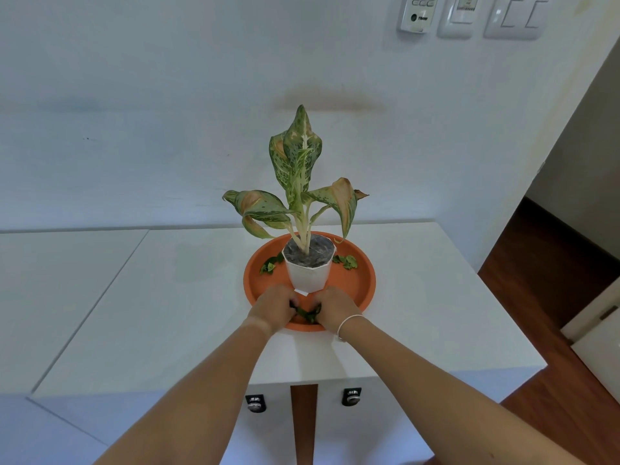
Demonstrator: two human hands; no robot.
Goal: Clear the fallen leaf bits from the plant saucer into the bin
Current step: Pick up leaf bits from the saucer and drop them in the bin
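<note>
An orange plant saucer (364, 283) sits on a white tabletop, with a white pot (308, 276) holding a speckled green plant (300, 169) at its middle. Green leaf bits (307, 315) lie at the saucer's near edge. My left hand (273, 307) and my right hand (335, 308) are both down in the saucer, fingers curled around these bits from either side. More leaf bits lie left of the pot (270, 265) and right of it (347, 261). No bin is in view.
The white table (151, 297) meets the wall behind the plant. Its right edge drops to a wooden floor (553, 297). Two black knobs (351, 396) sit on the cabinet front below. Wall switches (513, 16) hang at the upper right.
</note>
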